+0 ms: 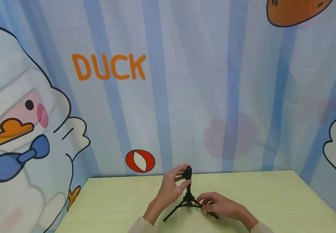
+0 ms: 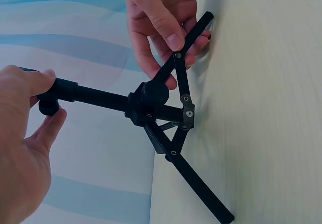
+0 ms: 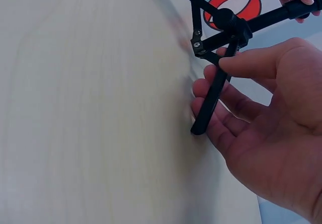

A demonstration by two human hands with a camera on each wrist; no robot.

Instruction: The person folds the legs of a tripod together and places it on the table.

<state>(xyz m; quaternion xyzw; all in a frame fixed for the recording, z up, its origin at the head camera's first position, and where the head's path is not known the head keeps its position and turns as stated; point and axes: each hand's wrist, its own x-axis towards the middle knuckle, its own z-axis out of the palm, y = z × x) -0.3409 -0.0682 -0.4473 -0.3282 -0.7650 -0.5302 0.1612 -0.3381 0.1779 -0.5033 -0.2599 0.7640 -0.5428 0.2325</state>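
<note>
A small black tripod (image 1: 189,198) stands upright with its legs spread over the table. My left hand (image 1: 171,187) grips the top of its centre column, thumb on one side and fingers on the other; the left wrist view shows this hand (image 2: 25,143) around the column's upper end. Low on the right side, my right hand (image 1: 220,205) pinches one leg (image 3: 209,105) between thumb and fingers, close to the brace joint. A round knob (image 2: 154,93) sits on the hub where the legs meet. Another leg (image 2: 204,189) reaches out toward the lower left in the head view.
The pale yellow-green table (image 1: 112,200) extends to both sides of the tripod. Right behind its back edge hangs a blue-and-white striped curtain (image 1: 185,97) printed with ducks and the word DUCK.
</note>
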